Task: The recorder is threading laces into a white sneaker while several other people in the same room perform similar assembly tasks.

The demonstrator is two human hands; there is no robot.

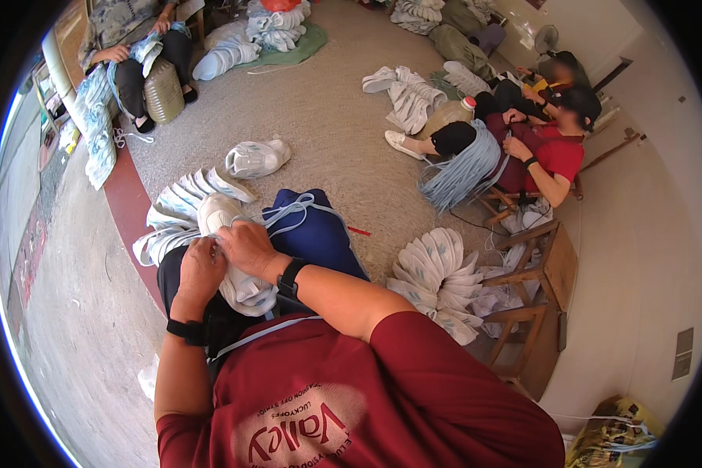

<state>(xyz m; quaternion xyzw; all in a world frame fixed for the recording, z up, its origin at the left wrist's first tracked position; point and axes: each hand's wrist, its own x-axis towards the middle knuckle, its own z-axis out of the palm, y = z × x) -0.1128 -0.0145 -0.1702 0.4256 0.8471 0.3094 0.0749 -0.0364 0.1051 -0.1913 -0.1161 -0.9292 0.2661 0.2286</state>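
A white shoe upper (218,212) lies on my lap over a dark blue cloth (320,238). My left hand (200,269) and my right hand (246,246) both grip it, fingers closed on its upper side. A pale blue lace (292,209) runs from the shoe across the blue cloth. Both wrists wear black bands. A fan of white uppers (171,210) lies just beyond my left hand.
Another fan of white uppers (437,277) lies to my right beside a wooden stool (534,273). One loose white shoe (256,158) sits on the floor ahead. A seated person in red (550,152) holds a bundle of blue laces (460,168). Another person (125,43) sits far left.
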